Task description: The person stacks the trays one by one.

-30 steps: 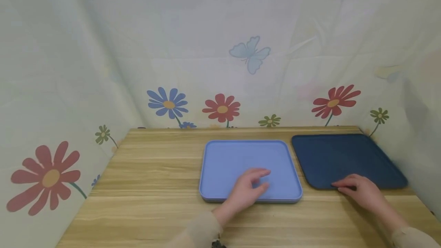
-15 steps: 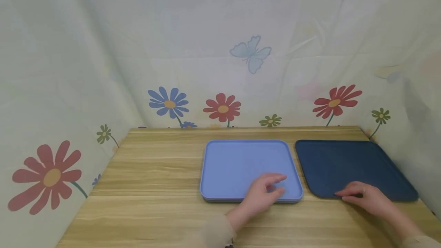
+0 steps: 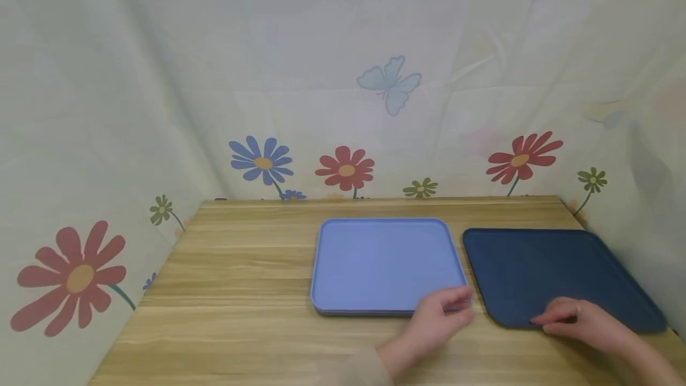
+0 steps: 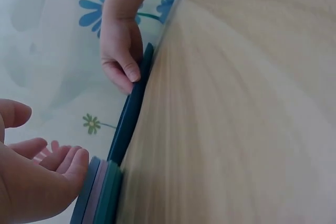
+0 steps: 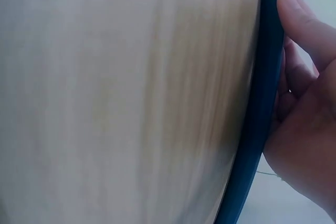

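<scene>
A dark blue tray [image 3: 536, 267] lies flat on the right of the table. My right hand [image 3: 586, 323] pinches its near rim, thumb in front and fingers over the edge. In the right wrist view the thumb [image 5: 302, 22] presses against the tray's side. To the left is a light blue tray [image 3: 383, 261], topmost in a stack; the left wrist view shows blue, lilac and teal edges in the stack [image 4: 100, 190]. My left hand [image 3: 434, 323] hovers at that stack's near right corner, fingers loosely bent and holding nothing.
The wooden table [image 3: 241, 290] extends left of the stack. A pale curtain [image 3: 300, 76] printed with flowers and a butterfly hangs behind and along both sides. The dark tray's right corner reaches close to the table's right edge.
The dark blue tray has slid toward me and slightly right with my right hand. My left hand has moved right and nearer, from the light tray's middle to its corner. The stack stays put.
</scene>
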{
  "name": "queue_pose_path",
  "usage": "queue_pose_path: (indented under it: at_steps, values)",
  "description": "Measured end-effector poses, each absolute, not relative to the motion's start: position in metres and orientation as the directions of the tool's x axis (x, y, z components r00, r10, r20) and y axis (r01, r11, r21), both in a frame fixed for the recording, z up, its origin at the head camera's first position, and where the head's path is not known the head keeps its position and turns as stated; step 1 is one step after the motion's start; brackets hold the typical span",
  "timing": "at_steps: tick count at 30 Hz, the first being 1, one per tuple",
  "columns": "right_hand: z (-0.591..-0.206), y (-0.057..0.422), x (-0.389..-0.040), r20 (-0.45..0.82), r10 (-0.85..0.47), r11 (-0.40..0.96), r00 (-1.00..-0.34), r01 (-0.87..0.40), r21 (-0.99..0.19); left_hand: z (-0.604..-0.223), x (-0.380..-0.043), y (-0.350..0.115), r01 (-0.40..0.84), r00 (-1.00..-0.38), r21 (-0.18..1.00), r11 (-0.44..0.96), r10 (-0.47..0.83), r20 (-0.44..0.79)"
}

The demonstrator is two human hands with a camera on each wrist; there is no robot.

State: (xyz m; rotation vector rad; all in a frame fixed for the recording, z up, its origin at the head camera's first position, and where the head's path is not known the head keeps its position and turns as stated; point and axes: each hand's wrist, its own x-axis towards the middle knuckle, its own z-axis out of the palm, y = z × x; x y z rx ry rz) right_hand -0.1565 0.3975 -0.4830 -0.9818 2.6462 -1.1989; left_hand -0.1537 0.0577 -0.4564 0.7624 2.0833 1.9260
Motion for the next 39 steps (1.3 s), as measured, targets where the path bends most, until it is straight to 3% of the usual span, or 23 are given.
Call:
queue_pose_path:
  at_steps: [13,16,21,24,28,33,39]
  values:
    - [-0.482,0.402,-0.148,0.129,-0.635,0.399,-0.762,-0.466,-0.790,-0.464,-0.137,0.078,0.030,-0.851,0.999,0.020,0.525,0.015]
    - [-0.479,0.404,-0.146,0.072,-0.609,0.440,-0.790,-0.412,-0.797,-0.464,-0.136,0.081,-0.018,-0.849,1.000,0.023,0.527,-0.027]
    - [-0.466,0.409,-0.143,-0.179,-0.357,0.661,-0.917,-0.113,-0.742,-0.466,-0.134,0.088,-0.017,-0.861,1.000,0.016,0.508,-0.022]
    - [-0.459,0.412,-0.142,-0.240,-0.161,0.754,-0.957,0.038,-0.656,-0.467,-0.133,0.093,-0.032,-0.869,0.999,0.011,0.494,-0.033]
    - [-0.456,0.425,-0.143,-0.192,-0.024,0.760,-0.981,0.107,-0.641,-0.467,-0.131,0.097,-0.067,-0.873,0.997,0.030,0.482,-0.073]
    - [-0.467,0.455,-0.146,-0.098,0.025,0.738,-0.995,0.085,-0.670,-0.467,-0.129,0.100,-0.029,-0.882,0.998,0.054,0.468,-0.052]
    - [-0.503,0.491,-0.146,0.118,0.177,0.714,-0.977,0.045,-0.699,-0.465,-0.128,0.103,0.020,-0.881,0.995,0.101,0.473,-0.030]
